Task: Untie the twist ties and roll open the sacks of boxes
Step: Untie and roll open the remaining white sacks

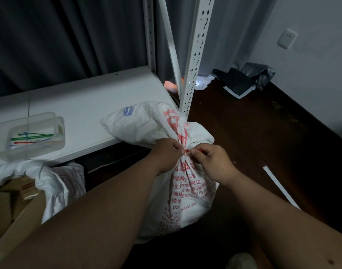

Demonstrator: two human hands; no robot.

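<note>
A white woven sack (187, 193) printed with red characters stands on the dark floor in the middle of the view. Its neck is bunched and bound by a red twist tie (188, 150). My left hand (167, 154) pinches the tie at the left of the neck. My right hand (211, 162) pinches the tie's free end on the right. The sack's loose top (146, 123) flops back onto the shelf edge. At lower left a second white sack (49, 183) lies rolled open, with cardboard boxes (14, 202) showing inside.
A white shelf board (84, 105) holds a clear plastic tub (30, 133) with several green, red and blue ties in it. A perforated white upright (195, 55) rises just behind the sack. Black bags (245, 78) lie in the far corner, and a white strip (279, 185) lies on the floor at right.
</note>
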